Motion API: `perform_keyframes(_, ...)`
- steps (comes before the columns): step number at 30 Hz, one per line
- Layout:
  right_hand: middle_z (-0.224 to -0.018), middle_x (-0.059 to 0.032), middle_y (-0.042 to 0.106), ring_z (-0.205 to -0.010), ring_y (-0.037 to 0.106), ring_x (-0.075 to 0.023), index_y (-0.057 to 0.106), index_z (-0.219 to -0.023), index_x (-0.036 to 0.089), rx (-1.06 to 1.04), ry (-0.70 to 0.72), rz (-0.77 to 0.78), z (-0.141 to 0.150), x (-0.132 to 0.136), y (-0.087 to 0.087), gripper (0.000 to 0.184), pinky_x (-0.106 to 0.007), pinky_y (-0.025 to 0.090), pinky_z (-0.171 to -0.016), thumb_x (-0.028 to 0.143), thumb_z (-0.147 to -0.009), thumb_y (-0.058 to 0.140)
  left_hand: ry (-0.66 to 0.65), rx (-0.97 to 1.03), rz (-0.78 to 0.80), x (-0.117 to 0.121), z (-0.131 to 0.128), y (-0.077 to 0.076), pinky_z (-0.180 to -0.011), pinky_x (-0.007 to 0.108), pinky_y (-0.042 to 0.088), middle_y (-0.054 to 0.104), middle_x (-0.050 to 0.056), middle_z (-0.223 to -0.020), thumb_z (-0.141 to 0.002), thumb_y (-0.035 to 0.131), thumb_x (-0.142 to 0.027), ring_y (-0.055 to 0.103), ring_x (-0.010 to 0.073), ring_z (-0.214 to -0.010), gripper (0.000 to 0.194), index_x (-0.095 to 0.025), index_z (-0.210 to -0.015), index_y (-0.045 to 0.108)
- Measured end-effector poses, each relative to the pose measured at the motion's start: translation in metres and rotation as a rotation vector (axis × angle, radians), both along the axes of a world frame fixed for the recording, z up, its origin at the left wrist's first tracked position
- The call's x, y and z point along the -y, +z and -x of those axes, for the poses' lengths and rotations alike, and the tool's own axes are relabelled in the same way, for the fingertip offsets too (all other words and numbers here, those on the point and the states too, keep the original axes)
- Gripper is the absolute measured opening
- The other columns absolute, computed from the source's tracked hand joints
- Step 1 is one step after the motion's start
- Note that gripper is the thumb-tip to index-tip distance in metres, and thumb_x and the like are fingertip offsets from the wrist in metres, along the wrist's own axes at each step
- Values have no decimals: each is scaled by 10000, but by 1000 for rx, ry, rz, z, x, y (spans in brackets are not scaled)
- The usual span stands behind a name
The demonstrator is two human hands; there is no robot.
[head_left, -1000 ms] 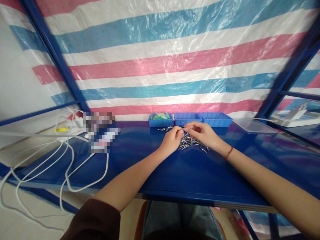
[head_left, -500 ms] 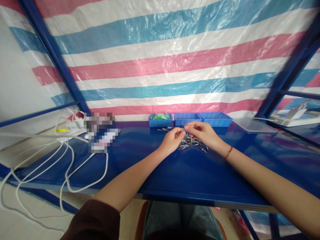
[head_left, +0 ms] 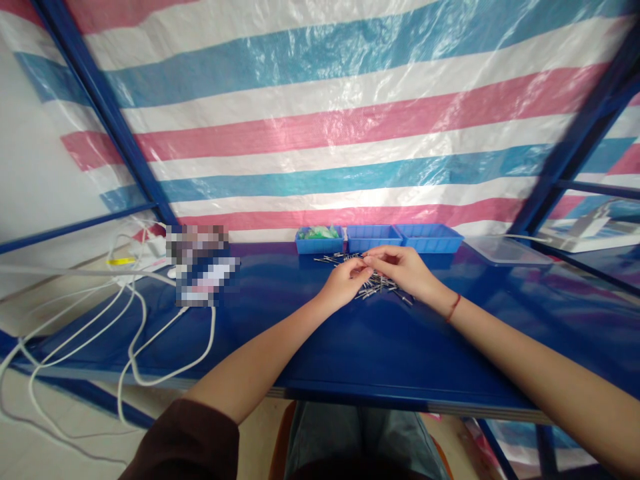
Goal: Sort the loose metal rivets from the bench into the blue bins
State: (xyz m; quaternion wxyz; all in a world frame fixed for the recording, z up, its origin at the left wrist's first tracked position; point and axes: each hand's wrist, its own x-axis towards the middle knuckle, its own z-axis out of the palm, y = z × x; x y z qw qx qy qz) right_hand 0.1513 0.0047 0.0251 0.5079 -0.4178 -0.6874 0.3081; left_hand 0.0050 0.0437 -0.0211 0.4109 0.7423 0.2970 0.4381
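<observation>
A loose pile of thin metal pop rivets (head_left: 381, 287) lies on the blue table (head_left: 380, 353), with a few strewn toward its far left. Over the pile, my left hand (head_left: 343, 283) is closed, thumb and forefinger pressed together. My right hand (head_left: 406, 275) is closed too, its fingertips meeting those of the left hand above the rivets. Whatever is pinched between the fingertips is hidden by the fingers. Part of the pile is covered by both hands.
Along the back edge stand a blue bin (head_left: 320, 250) holding green plastic bags and two more blue bins, a middle one (head_left: 375, 239) and a right one (head_left: 434, 245). A clear lid (head_left: 507, 251) lies at right. White cables (head_left: 213, 340) trail at left.
My right hand's fingers have shifted slightly left and closed in against the left fingertips. The left hand has hardly moved, and the pile looks much the same.
</observation>
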Motion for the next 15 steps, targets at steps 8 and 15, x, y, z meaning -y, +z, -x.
perform_keyframes(8, -736, -41, 684, -535, 547, -116, 682, -832, 181, -7, -26, -3, -1, 0, 2, 303, -265, 455, -497, 445, -682, 680, 97, 21, -3, 1, 2, 7, -747, 264, 487, 674, 46, -877, -834, 559, -251, 619, 137, -794, 130, -139, -868, 615)
perform_keyframes(15, -662, -23, 632, -497, 508, -103, 681, -887, 155, 7, -15, 64, -7, -5, 0, 352, -250, 412, -461, 453, -700, 665, 209, 163, -36, 4, 6, 18, -726, 252, 463, 664, 39, -842, -789, 616, -278, 600, 125, -757, 147, -145, -851, 605)
